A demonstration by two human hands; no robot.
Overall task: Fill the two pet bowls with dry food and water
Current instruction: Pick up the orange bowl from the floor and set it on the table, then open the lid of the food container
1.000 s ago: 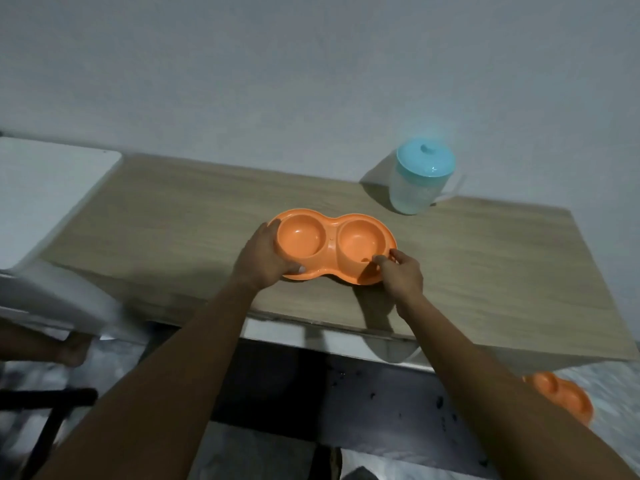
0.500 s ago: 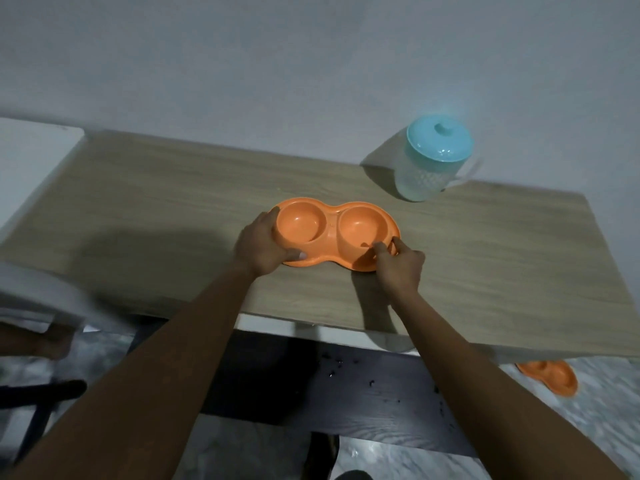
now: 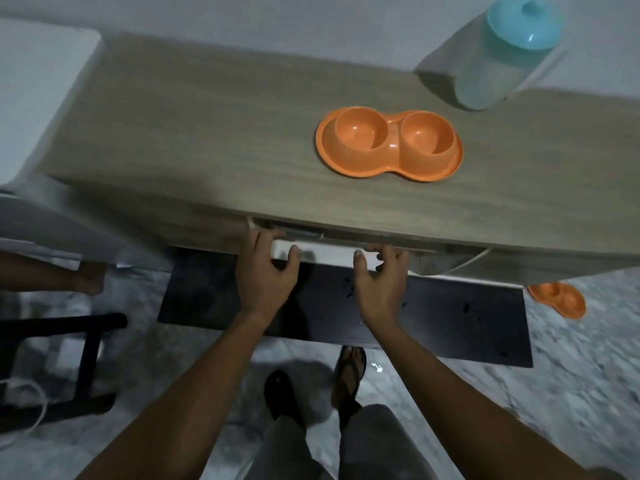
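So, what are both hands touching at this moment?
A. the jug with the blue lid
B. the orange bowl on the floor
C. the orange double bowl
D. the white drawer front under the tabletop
D: the left hand and right hand both curl their fingers over the white drawer front, while the orange double bowl sits alone on the tabletop.

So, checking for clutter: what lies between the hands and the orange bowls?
Only bare tabletop, seen in the head view; the bowls sit alone, both hands on the drawer front.
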